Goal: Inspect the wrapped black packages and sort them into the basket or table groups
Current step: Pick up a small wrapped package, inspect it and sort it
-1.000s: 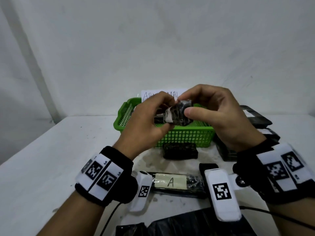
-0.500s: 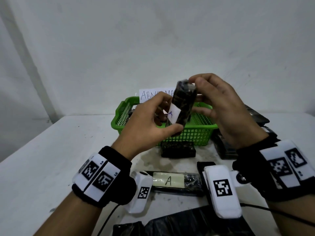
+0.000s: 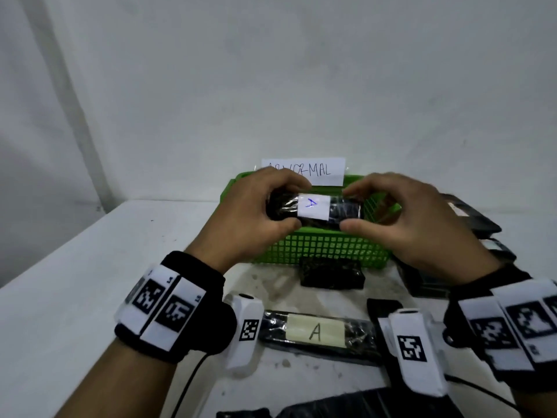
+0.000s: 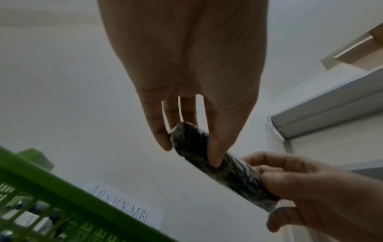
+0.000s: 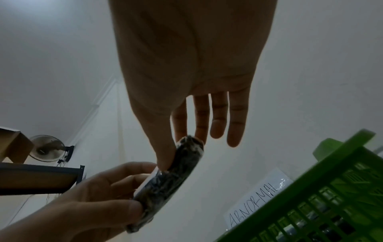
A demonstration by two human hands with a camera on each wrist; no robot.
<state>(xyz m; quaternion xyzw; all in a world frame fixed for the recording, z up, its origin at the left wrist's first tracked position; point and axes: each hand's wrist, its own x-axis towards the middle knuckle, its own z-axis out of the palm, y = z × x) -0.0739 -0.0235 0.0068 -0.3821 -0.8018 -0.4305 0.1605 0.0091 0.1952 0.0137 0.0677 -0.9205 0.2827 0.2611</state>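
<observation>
A small black package wrapped in clear film (image 3: 313, 209) lies level between both hands above the green basket (image 3: 319, 250). Its white label with a blue "A" faces me. My left hand (image 3: 272, 211) pinches its left end, thumb below and fingers above. My right hand (image 3: 366, 211) pinches the right end the same way. The left wrist view shows the package (image 4: 223, 165) held at both ends by my left hand (image 4: 186, 144) and my right hand (image 4: 290, 183). In the right wrist view the package (image 5: 172, 180) is seen edge-on, with the thumb (image 5: 163, 152) on it.
On the table lie a long wrapped package labelled "A" (image 3: 316, 333), a small one (image 3: 331, 272) in front of the basket, and a stack of dark packages (image 3: 470, 218) at the right. A paper sign reading "ABNORMAL" (image 3: 319, 170) stands behind the basket. A black bag (image 3: 361, 405) lies at the near edge.
The package went from bunched in the fingers, to upright, to level with its "A" label facing me. Both hands moved apart to its two ends.
</observation>
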